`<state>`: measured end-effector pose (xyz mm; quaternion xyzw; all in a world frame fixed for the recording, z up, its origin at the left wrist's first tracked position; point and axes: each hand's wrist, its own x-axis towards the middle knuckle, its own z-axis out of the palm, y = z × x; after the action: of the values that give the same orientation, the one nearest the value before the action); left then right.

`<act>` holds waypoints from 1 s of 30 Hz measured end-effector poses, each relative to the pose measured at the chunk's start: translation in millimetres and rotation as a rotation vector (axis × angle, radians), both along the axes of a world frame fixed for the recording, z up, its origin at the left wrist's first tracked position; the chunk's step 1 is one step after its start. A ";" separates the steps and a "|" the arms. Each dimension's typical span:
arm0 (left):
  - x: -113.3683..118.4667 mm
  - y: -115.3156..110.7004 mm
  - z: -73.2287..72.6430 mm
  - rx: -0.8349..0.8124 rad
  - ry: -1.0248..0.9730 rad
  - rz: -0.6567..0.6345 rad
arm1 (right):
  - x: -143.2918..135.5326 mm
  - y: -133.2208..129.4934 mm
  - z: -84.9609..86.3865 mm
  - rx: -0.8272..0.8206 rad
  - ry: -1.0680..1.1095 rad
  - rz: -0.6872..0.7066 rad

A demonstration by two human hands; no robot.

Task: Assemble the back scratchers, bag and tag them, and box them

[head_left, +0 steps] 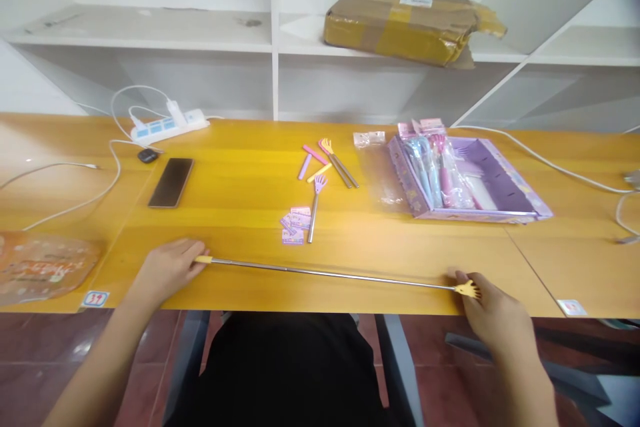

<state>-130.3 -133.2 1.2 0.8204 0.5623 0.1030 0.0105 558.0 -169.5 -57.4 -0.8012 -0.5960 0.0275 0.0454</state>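
Low in the frame, you have a yellow telescopic back scratcher (pixel 320 273) drawn out long above the near edge of the counter (pixel 240 200), running from left of centre to the lower right. Your left hand (pixel 173 267) has its fingers closed on the yellow handle end; your right hand (pixel 493 310) has its fingers clamped on the scratcher near its yellow claw head. In the middle of the frame, a short purple back scratcher (pixel 315 208) lies just beside some small purple cards (pixel 295 225). Above it are two more scratchers (pixel 340 163), one pink-headed and one yellow-headed, next to loose coloured handles (pixel 314 162). Right of centre, a clear plastic bag (pixel 377 170) lies beside an open purple box (pixel 500 180) holding bagged scratchers (pixel 435 170). At left, you have a dark phone (pixel 171 183) below a white power strip (pixel 170 127). At the upper right, a taped cardboard box (pixel 400 27) sits on a white shelf (pixel 303 40).
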 end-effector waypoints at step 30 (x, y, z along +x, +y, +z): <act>169.0 -7.9 -28.5 0.095 -0.134 -0.337 | -261.5 17.9 21.7 0.083 -0.091 0.472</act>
<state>38.6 -141.0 -27.3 0.8940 0.4092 0.1807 0.0265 296.4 -151.6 -35.7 -0.6376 -0.7688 -0.0231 0.0436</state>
